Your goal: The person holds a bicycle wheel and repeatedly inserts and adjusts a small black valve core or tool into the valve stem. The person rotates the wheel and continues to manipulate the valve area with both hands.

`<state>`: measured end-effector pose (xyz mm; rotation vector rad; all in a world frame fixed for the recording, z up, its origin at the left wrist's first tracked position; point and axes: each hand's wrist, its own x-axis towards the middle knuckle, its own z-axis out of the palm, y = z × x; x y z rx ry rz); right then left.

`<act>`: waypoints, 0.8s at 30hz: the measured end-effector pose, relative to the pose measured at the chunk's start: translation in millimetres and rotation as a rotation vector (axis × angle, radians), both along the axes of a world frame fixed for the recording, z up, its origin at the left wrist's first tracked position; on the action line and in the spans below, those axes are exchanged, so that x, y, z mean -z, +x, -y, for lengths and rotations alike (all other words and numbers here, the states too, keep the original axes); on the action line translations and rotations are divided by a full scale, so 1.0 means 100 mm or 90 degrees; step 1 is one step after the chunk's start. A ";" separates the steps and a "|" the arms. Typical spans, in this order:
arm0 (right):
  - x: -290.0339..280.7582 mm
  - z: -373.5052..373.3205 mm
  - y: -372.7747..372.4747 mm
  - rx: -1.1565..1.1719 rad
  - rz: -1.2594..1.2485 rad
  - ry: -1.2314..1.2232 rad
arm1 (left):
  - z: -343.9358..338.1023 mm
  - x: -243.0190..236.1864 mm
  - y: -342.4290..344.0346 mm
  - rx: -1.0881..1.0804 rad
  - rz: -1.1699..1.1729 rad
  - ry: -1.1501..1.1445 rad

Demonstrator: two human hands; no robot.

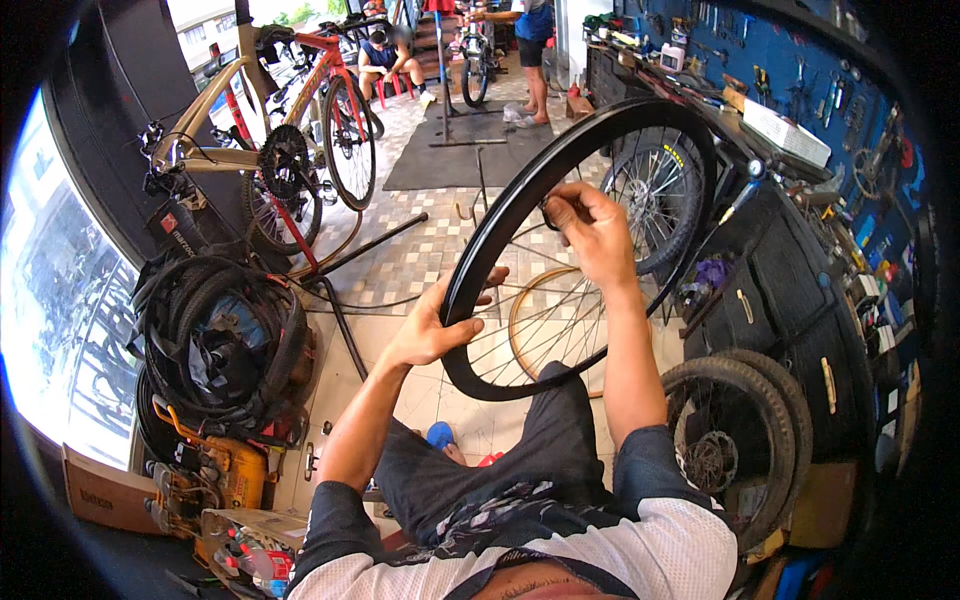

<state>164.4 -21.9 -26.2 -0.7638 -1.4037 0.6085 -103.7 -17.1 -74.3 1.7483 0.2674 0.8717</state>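
Note:
A black spoked bicycle wheel (528,192) without a tyre stands tilted in front of me, above my lap. My left hand (424,328) is closed round the near left side of its rim, the thumb on the inner edge. Inside the rim circle, my right hand (600,238) pinches thumb and fingers together near the wheel's middle. A small dark part shows at its fingertips, too little of it to name. The forearm crosses in front of the spokes and hides some of them.
Tyres (165,310) lie heaped at the left, behind a yellow tool (240,470). A bicycle frame (215,155) hangs on a red stand. Dark drawers (790,300) and a tool wall (800,75) line the right. Worn wheels (765,400) lean below. Other people are at the back.

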 end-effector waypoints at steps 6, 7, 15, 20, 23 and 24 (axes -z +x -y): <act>0.25 0.11 -0.37 0.212 0.042 0.158 | -0.14 -0.77 0.19 -0.117 -0.088 0.049; 0.27 0.12 -0.36 0.333 0.201 0.291 | -0.11 -0.99 0.21 -0.128 -0.212 0.070; 0.44 0.09 -0.42 0.397 0.294 0.381 | -0.10 -0.82 0.32 -0.120 -0.093 0.057; 0.43 0.01 -0.39 0.152 0.027 0.183 | -0.07 -0.85 0.33 -0.160 -0.111 0.056; 0.41 -0.02 -0.34 0.023 -0.057 0.066 | -0.05 -0.84 0.33 -0.180 -0.094 0.027; 0.36 0.04 -0.37 0.057 -0.003 0.076 | -0.06 -0.80 0.32 -0.181 -0.072 0.019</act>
